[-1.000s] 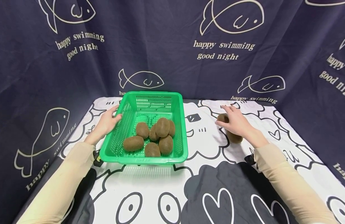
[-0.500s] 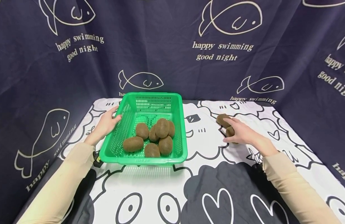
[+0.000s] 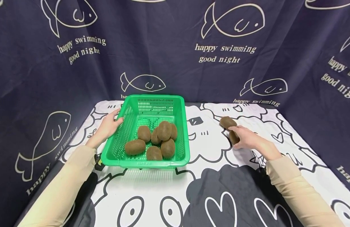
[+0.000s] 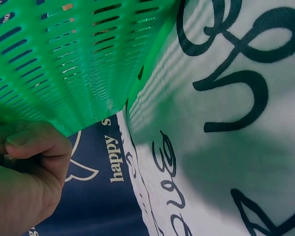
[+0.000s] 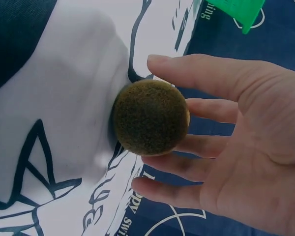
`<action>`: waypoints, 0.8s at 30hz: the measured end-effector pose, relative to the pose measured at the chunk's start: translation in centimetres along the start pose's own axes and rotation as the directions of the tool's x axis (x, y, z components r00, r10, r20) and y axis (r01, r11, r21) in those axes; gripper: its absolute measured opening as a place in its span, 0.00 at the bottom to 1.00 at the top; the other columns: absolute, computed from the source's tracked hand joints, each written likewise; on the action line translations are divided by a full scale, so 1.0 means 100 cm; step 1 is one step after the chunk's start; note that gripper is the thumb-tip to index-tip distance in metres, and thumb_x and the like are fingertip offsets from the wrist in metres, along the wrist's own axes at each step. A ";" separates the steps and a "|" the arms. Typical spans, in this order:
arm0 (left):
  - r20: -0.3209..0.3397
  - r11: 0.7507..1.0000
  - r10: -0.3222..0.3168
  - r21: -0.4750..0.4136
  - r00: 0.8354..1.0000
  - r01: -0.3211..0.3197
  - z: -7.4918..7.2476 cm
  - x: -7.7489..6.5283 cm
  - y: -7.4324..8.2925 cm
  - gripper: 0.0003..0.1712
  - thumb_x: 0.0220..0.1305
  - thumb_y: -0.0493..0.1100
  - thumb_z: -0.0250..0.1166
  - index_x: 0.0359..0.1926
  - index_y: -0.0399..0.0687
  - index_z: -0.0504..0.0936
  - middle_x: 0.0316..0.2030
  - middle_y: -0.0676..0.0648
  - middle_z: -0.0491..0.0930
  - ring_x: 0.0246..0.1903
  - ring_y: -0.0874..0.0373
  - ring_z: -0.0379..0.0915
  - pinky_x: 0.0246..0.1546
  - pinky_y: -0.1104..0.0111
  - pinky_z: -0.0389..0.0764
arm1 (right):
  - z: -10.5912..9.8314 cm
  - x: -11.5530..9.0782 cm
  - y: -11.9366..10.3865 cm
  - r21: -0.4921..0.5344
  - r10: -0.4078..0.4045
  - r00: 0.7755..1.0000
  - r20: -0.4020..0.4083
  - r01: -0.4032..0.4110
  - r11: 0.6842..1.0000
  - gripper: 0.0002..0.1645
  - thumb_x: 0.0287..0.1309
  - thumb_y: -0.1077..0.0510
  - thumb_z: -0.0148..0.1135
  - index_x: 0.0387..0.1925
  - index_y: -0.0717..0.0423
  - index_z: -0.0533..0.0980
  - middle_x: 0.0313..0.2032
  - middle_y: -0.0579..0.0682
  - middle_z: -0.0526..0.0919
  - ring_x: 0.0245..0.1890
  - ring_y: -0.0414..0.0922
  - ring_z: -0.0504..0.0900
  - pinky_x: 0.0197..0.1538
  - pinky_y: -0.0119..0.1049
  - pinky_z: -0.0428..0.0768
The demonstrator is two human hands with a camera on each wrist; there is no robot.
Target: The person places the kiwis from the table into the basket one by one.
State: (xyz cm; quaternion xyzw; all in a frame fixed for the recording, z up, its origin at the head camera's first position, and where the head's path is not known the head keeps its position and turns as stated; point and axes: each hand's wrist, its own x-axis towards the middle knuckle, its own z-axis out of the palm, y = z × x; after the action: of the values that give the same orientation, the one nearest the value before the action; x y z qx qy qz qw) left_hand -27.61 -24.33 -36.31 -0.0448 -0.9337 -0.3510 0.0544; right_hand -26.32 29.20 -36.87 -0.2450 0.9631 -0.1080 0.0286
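My left hand point(image 3: 108, 125) grips the left rim of a green plastic basket point(image 3: 146, 163). In the left wrist view, the curled fingers of that left hand point(image 4: 32, 167) show against the basket's slotted wall point(image 4: 78, 59). Several brown kiwis, one of them point(image 3: 164, 130) on top of others, lie in the basket. On the right, my right hand point(image 3: 250, 140) is around a kiwi point(image 3: 234, 137) on the cloth. In the right wrist view, the thumb is above this kiwi point(image 5: 151, 118) with a small gap, and the fairly straight fingers reach behind and below it.
Another kiwi point(image 3: 228, 122) lies just beyond the right hand's fingertips. A white cloth point(image 3: 152, 186) with black cartoon drawings covers the table. A dark blue curtain point(image 3: 169, 41) with fish prints hangs behind and at both sides.
My right hand has moved from above the far kiwi toward me and down around the nearer one. The left hand and basket stay in place.
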 end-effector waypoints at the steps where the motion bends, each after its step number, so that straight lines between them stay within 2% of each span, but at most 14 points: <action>1: -0.002 1.000 0.001 -0.001 1.000 -0.001 0.000 0.000 0.000 0.35 0.69 0.43 0.48 0.73 0.36 0.53 0.67 0.28 0.61 0.55 0.33 0.74 0.56 0.48 0.75 | 0.000 0.000 0.000 -0.003 0.006 1.000 0.004 -0.006 1.000 0.48 0.32 0.63 0.75 0.60 0.75 0.66 0.49 0.73 0.76 0.44 0.60 0.76 0.48 0.53 0.76; 7: -0.010 1.000 0.003 0.010 1.000 -0.003 0.000 0.000 -0.001 0.35 0.68 0.43 0.48 0.73 0.35 0.53 0.67 0.28 0.61 0.55 0.34 0.74 0.57 0.48 0.74 | 0.000 -0.002 0.001 -0.023 0.022 1.000 0.017 -0.022 0.999 0.48 0.31 0.64 0.75 0.59 0.73 0.67 0.48 0.72 0.76 0.42 0.59 0.77 0.43 0.51 0.77; 14: 0.001 1.000 -0.004 0.006 1.000 0.004 0.000 0.001 -0.001 0.35 0.69 0.43 0.48 0.73 0.36 0.53 0.68 0.28 0.60 0.56 0.33 0.73 0.59 0.48 0.73 | -0.001 -0.002 0.003 -0.061 -0.001 1.000 -0.015 0.000 0.998 0.46 0.27 0.67 0.72 0.57 0.71 0.69 0.46 0.69 0.76 0.38 0.56 0.77 0.40 0.49 0.77; 17: 0.001 1.000 -0.003 0.004 1.000 0.003 0.000 0.001 -0.001 0.35 0.69 0.43 0.48 0.73 0.36 0.53 0.68 0.28 0.60 0.55 0.33 0.74 0.57 0.48 0.74 | -0.001 -0.002 0.004 -0.073 0.001 1.000 -0.025 -0.003 0.997 0.45 0.27 0.65 0.74 0.56 0.71 0.70 0.46 0.67 0.77 0.40 0.57 0.78 0.43 0.52 0.78; 24: 0.004 1.000 -0.006 -0.003 1.000 0.006 0.000 -0.001 0.001 0.35 0.69 0.43 0.48 0.73 0.36 0.53 0.68 0.28 0.61 0.55 0.34 0.74 0.55 0.48 0.76 | 0.001 0.000 0.006 -0.063 0.062 0.998 -0.026 -0.064 0.996 0.46 0.28 0.60 0.76 0.56 0.67 0.71 0.44 0.65 0.77 0.38 0.56 0.78 0.41 0.54 0.79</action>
State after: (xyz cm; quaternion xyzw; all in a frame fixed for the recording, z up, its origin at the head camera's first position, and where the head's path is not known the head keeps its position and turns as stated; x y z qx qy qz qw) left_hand -27.54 -24.31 -36.26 -0.0428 -0.9334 -0.3526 0.0513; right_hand -26.56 29.66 -37.08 -0.2140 0.9735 -0.0792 0.0124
